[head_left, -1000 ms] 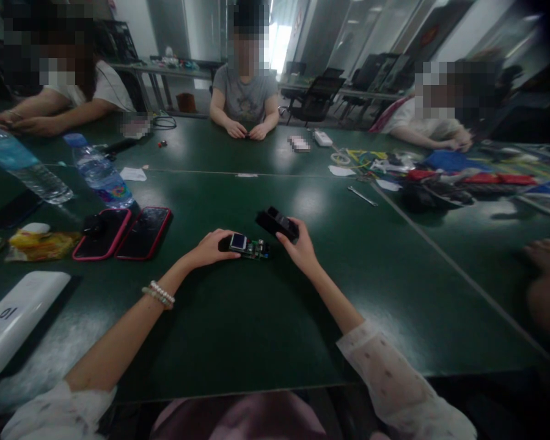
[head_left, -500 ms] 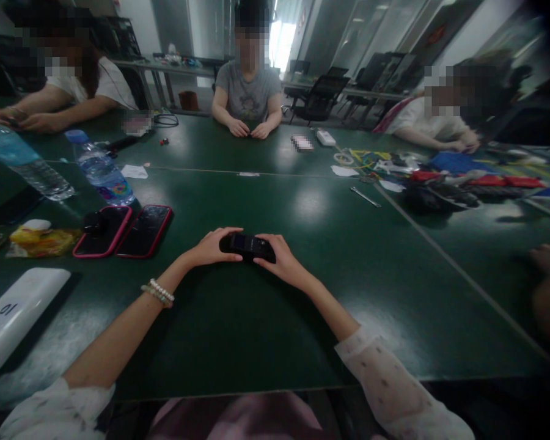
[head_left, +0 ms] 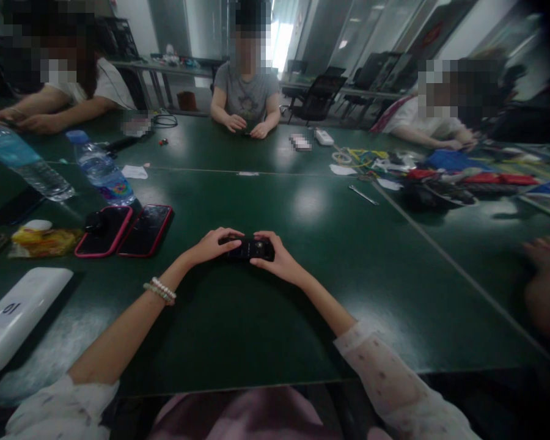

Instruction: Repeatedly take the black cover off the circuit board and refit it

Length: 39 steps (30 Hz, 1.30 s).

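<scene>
A small black device with a screen [head_left: 253, 249] is held between my two hands just above or on the green table, its face toward me with small light marks on it. My left hand [head_left: 213, 245] grips its left end, the thumb lying across the face. At the right end, my right hand [head_left: 282, 259] has its fingers along the far edge and its thumb along the near edge. The exact kind of device is too small and dark to make out.
Left of my hands lie two phones in pink-red cases [head_left: 146, 231], a yellow packet [head_left: 46, 241] and a white power bank [head_left: 22, 315]. Two water bottles [head_left: 101, 171] stand beyond. A wrench [head_left: 363, 195] and cluttered cables [head_left: 371, 162] lie right. Several people sit around the table.
My left thumb has moved from the device's near edge up onto its face. The device's face now shows more light marks. My right hand has barely shifted.
</scene>
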Motion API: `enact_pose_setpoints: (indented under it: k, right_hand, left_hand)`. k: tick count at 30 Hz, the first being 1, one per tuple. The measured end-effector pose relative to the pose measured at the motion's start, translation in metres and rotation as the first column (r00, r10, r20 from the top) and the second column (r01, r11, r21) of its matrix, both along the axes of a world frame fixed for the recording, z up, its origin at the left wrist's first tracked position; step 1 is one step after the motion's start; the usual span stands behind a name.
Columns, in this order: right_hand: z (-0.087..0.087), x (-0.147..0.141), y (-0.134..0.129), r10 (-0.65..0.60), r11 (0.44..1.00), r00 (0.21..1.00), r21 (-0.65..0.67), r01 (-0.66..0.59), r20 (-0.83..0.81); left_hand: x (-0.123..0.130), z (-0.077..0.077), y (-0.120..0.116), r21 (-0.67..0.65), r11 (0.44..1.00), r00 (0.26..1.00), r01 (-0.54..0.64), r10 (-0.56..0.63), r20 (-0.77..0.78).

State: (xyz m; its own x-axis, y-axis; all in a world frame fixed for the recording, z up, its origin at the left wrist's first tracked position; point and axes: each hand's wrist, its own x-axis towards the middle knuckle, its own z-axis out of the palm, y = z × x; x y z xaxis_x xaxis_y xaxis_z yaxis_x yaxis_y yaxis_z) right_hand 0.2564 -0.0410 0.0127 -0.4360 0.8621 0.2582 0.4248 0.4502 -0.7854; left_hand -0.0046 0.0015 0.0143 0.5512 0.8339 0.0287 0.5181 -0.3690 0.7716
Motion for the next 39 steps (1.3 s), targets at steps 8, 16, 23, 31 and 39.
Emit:
enact_pose_setpoints:
  k: [8, 16, 23, 31, 39]
  right_hand:
    - [0.004, 0.004, 0.005, -0.011, 0.971, 0.999, -0.24, -0.001, -0.05]
    - [0.003, 0.004, 0.005, 0.009, 0.954, 0.987, -0.296, -0.057, -0.161]
    - [0.009, 0.002, 0.004, 0.013, 0.963, 0.986, -0.263, -0.058, -0.168]
    - [0.002, 0.004, 0.009, -0.008, 0.972, 0.994, -0.235, -0.017, -0.107]
    - [0.003, 0.001, 0.007, -0.053, 0.976, 0.998, -0.211, 0.048, -0.02]
  left_hand:
    - [0.0, 0.0, -0.001, -0.113, 0.993, 0.993, 0.02, -0.007, 0.116]
    - [0.0, 0.006, -0.002, -0.128, 0.991, 0.99, 0.045, -0.027, 0.141]
    - [0.001, 0.011, -0.005, -0.132, 0.99, 0.988, 0.056, -0.035, 0.153]
    - [0.001, 0.007, -0.003, -0.052, 0.998, 0.998, 0.028, -0.025, 0.049]
    - [-0.001, 0.003, -0.003, -0.01, 1.0, 0.999, -0.015, 0.016, 0.029]
